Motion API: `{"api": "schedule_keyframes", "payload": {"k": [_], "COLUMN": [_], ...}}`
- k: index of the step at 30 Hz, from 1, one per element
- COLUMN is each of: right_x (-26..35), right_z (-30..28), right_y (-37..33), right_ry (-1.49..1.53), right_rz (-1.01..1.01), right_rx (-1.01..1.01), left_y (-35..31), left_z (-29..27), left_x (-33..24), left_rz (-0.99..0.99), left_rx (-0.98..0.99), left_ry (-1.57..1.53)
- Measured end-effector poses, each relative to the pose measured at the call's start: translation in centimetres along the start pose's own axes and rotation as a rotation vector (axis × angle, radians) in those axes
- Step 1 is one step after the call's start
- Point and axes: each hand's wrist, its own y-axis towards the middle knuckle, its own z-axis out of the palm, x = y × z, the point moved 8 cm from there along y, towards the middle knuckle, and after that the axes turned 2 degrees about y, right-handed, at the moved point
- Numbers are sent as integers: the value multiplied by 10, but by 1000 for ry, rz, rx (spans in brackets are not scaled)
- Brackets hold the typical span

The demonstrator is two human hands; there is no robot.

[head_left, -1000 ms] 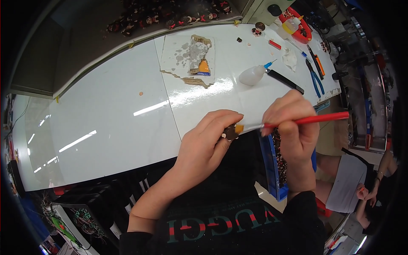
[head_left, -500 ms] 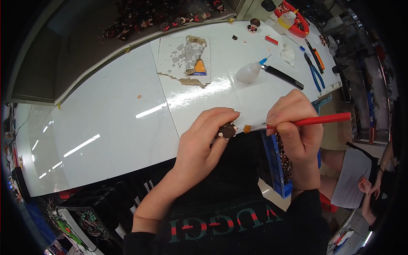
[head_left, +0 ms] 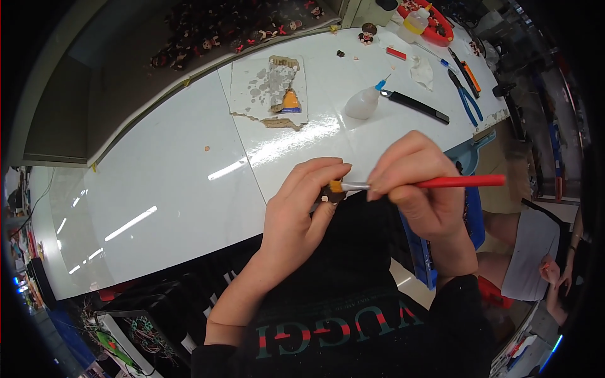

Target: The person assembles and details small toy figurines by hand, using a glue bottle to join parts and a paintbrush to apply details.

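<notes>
The grip of the left hand (head_left: 293,205), at the near edge of the desk (head_left: 179,195), is nearly closed around a brown piece (head_left: 338,197). The grip of the right hand (head_left: 421,189) pinches a brush (head_left: 469,181). Its bristles (head_left: 336,186) stood clear of the piece half a second ago; now they appear to touch it, so a stroke seems under way. Farther off are a white bottle (head_left: 361,104), a black tool (head_left: 416,108) just beside it, pliers (head_left: 467,102) and, beyond, a small doll (head_left: 367,34).
</notes>
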Motion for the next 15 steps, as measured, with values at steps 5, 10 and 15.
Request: {"api": "schedule_keyframes", "payload": {"k": [5,10,15], "right_x": [-4,-7,-7], "right_z": [-7,-3,-16], "right_y": [-3,-6,-7], "right_ry": [-1,106,5], "right_rz": [53,66,44], "right_rx": [62,-48,22], "left_y": [-2,0,2], "left_z": [1,3,2], "left_x": [3,2,4], "left_rz": [-65,-34,-52], "left_rx": [11,4,-11], "left_ry": [-35,10,-61]}}
